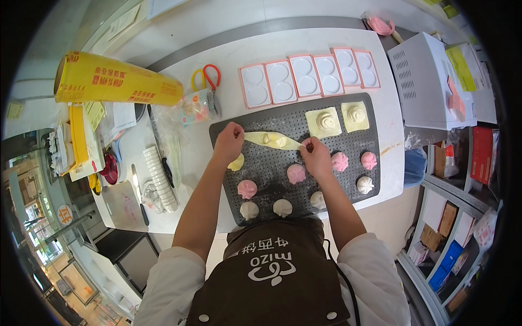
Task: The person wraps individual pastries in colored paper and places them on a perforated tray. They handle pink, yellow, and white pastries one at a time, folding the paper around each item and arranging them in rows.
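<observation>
A pale yellow wrapper sheet (272, 141) with cream filling in its middle is stretched between my two hands over a dark perforated mat (269, 191). My left hand (229, 140) pinches one end and my right hand (315, 157) pinches the other. Two flat square wrappers topped with piped cream, one (325, 123) nearer and one (355, 117) at the far right corner, lie on the mat. Around my hands sit gathered round pieces: several pink ones (296, 174), several white ones (282, 208) and a yellow one (236, 162), partly hidden by my left forearm.
Several pink-edged trays with round hollows (281, 81) line the mat's far side. Left are a yellow film roll (118, 79), red-and-yellow-handled scissors (206, 77), a knife (140, 193) and a sleeve of stacked round cups (160, 179). A white appliance (428, 81) stands at right.
</observation>
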A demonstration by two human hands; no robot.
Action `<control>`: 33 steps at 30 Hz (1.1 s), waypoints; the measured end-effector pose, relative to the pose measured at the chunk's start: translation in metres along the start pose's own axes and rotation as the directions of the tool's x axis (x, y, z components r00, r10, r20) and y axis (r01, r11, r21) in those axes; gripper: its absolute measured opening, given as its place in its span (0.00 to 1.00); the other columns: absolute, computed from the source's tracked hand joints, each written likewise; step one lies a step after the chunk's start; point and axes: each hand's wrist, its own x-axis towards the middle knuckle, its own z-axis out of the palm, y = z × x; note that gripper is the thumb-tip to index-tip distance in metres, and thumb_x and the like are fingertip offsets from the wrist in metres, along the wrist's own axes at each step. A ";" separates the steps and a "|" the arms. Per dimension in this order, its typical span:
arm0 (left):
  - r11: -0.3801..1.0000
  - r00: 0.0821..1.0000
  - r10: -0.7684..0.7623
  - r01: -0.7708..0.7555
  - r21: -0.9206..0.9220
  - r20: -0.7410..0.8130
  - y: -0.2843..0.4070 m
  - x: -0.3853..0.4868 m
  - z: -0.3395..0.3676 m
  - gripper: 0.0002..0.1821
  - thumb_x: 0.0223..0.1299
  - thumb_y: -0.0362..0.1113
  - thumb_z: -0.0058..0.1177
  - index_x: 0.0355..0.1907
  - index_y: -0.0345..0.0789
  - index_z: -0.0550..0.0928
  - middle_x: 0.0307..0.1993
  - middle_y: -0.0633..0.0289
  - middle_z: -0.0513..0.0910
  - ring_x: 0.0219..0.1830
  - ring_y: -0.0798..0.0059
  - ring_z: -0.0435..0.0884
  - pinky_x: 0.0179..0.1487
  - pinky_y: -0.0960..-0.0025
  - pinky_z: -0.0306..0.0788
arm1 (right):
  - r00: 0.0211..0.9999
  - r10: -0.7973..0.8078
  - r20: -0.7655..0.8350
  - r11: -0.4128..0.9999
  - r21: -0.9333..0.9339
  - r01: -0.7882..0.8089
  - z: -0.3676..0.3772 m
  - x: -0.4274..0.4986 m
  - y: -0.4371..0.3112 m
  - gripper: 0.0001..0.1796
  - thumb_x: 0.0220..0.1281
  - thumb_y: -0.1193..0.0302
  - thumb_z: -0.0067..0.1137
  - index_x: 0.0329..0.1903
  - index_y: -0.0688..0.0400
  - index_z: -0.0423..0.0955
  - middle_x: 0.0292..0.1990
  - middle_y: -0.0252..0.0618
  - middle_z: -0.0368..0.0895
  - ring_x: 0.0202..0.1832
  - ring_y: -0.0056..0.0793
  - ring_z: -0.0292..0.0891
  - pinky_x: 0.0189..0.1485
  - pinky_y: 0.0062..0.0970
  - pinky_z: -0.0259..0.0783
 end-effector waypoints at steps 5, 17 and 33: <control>0.977 0.981 0.165 -0.148 -0.151 0.106 0.031 -0.019 0.017 0.09 0.70 0.32 0.59 0.49 0.33 0.80 0.34 0.63 0.83 0.35 0.78 0.80 0.42 0.68 0.76 | 0.991 0.037 0.127 0.845 0.526 -0.099 0.035 0.006 0.011 0.08 0.68 0.72 0.67 0.42 0.63 0.79 0.31 0.31 0.82 0.31 0.17 0.75 0.35 0.22 0.73; 0.891 0.905 0.423 -0.423 0.166 0.041 0.051 -0.029 0.037 0.07 0.65 0.32 0.61 0.43 0.35 0.82 0.38 0.55 0.83 0.37 0.55 0.84 0.41 0.59 0.77 | 0.967 0.092 0.238 0.667 0.707 -0.237 0.058 0.000 -0.032 0.06 0.72 0.75 0.63 0.44 0.64 0.78 0.29 0.29 0.79 0.28 0.16 0.72 0.32 0.19 0.69; 0.903 0.904 0.428 -0.427 0.040 0.001 0.042 -0.051 0.041 0.06 0.68 0.30 0.60 0.45 0.33 0.81 0.37 0.50 0.83 0.37 0.55 0.86 0.41 0.60 0.78 | 0.934 0.046 0.353 0.705 0.651 -0.281 0.048 -0.021 -0.041 0.10 0.74 0.77 0.57 0.54 0.65 0.79 0.40 0.34 0.84 0.36 0.19 0.78 0.40 0.23 0.75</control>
